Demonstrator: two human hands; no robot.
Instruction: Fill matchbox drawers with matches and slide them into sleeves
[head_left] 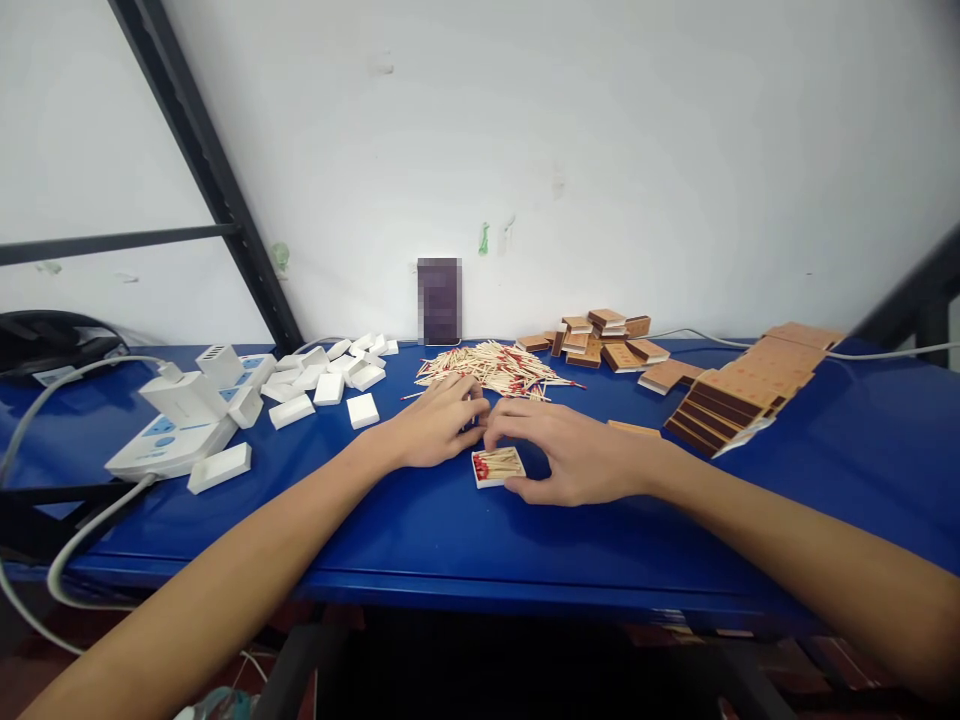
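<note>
A small white matchbox tray (498, 482), filled with red-headed matches, lies on the blue table near its front. My right hand (570, 455) straddles its right end, thumb at the near corner and curled fingers by the far edge. Just beyond the tray, my left hand (442, 420) has its fingers bent together, close to the right fingertips; what they pinch is too small to make out. A loose heap of matches (499, 368) spreads right behind both hands.
White empty trays (328, 388) are scattered at left, beside a power strip (176, 445) with chargers and cables. Brown matchbox sleeves (600, 340) pile at back right, with a stacked row of sleeves (750, 385) farther right. A dark pixelated object (440, 302) leans on the wall.
</note>
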